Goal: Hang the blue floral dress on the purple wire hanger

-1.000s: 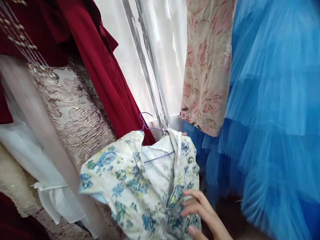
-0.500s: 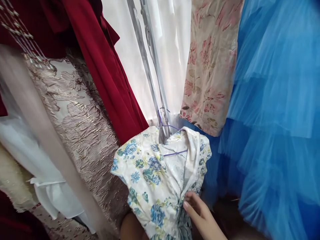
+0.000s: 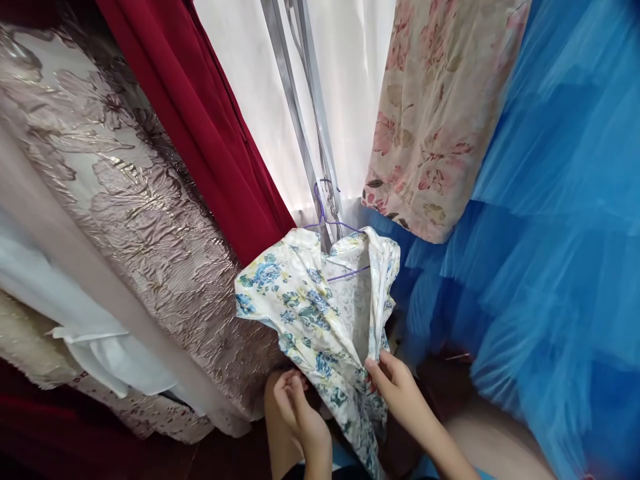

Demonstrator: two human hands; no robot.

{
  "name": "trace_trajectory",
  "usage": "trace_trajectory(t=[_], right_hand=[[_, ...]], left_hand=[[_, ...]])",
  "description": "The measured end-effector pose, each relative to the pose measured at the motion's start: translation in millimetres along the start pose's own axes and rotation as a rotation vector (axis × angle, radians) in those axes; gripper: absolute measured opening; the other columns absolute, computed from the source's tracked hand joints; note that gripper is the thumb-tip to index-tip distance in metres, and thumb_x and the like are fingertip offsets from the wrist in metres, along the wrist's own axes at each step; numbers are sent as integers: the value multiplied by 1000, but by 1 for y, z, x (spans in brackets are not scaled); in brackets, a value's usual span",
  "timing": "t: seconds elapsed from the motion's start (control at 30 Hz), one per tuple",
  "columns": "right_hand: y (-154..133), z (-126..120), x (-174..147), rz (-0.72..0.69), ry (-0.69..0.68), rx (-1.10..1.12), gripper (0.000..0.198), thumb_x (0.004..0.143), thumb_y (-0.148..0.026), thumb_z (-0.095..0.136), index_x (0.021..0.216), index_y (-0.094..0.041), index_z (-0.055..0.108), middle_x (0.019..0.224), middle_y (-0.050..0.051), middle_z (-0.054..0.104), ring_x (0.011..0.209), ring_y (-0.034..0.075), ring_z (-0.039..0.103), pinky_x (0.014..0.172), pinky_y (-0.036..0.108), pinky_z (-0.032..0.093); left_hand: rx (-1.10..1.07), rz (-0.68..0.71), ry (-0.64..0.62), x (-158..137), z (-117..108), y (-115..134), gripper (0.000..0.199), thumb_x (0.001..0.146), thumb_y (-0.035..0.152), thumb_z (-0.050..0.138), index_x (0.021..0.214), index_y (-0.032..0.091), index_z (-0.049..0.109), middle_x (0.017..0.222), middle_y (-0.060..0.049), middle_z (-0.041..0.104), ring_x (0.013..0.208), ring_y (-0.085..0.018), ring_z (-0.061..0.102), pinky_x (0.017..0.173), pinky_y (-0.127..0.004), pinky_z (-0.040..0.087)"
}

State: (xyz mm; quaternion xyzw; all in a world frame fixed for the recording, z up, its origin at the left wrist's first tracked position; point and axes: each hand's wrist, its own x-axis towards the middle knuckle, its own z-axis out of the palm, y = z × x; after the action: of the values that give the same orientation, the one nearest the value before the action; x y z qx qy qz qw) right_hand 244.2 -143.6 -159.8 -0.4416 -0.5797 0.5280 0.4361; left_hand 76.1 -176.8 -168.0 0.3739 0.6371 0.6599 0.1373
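A white dress (image 3: pixel 300 293) with blue and green flowers hangs on a purple wire hanger (image 3: pixel 323 210), its neckline gaping at the front. My right hand (image 3: pixel 393 380) pinches the front edge of that dress, low on the opening's right side. At the dress's left side, my left hand (image 3: pixel 297 400) is closed with its fingers curled near the fabric edge. What the left fingers hold, if anything, does not show.
Behind the hanger stand grey metal poles (image 3: pixel 287 80) before a white curtain (image 3: pixel 230 47). Left hang a dark red garment (image 3: pixel 200 133) and a pinkish textured one (image 3: pixel 165 233). To the right are a beige floral garment (image 3: pixel 425 133) and blue layered tulle (image 3: pixel 550 233).
My left hand has come into view at the dress's left side. The dress's lower part now looks drawn narrower and slanted; the right hand keeps its pinch. The camera view has shifted.
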Motion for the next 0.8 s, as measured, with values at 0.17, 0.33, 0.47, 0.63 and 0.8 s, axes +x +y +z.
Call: trace_trajectory(t=[0.17, 0.33, 0.47, 0.63, 0.8], right_hand=[[-10, -1, -8, -51, 8, -74, 41, 97, -54, 46, 77, -18, 54, 67, 1, 54, 65, 17, 51, 59, 27, 38], [-14, -4, -9, -103, 51, -142, 37, 97, -51, 47, 79, -19, 55, 73, 1, 57, 68, 18, 51, 63, 27, 40], [-16, -12, -11, -140, 33, -203, 32, 98, -43, 48, 78, -19, 55, 77, 2, 58, 74, 18, 54, 70, 28, 43], [-18, -19, -14, -176, -22, -171, 12, 88, -26, 60, 98, -20, 58, 96, 3, 62, 92, 20, 57, 84, 29, 45], [-10, -13, -12, -172, -111, -93, 10, 82, -15, 61, 91, -20, 60, 89, 2, 63, 88, 20, 58, 83, 30, 46]], left_hand=[[65, 140, -393, -16, 0, 15, 16, 89, 41, 60, 94, 26, 64, 96, -7, 65, 94, -25, 62, 85, -35, 52], [46, 53, -669, -22, 22, 20, 18, 91, 39, 59, 95, 23, 65, 94, -8, 69, 91, -25, 66, 81, -33, 53], [66, 54, -720, -20, 23, 17, 19, 93, 38, 56, 90, 22, 64, 88, -7, 69, 84, -23, 66, 77, -30, 51], [91, 21, -732, -17, 18, 21, 25, 94, 40, 55, 80, 21, 62, 75, -5, 65, 74, -20, 63, 69, -27, 49], [89, -53, -709, -15, 18, 24, 28, 91, 42, 60, 76, 19, 64, 70, -4, 65, 68, -19, 62, 62, -24, 46]])
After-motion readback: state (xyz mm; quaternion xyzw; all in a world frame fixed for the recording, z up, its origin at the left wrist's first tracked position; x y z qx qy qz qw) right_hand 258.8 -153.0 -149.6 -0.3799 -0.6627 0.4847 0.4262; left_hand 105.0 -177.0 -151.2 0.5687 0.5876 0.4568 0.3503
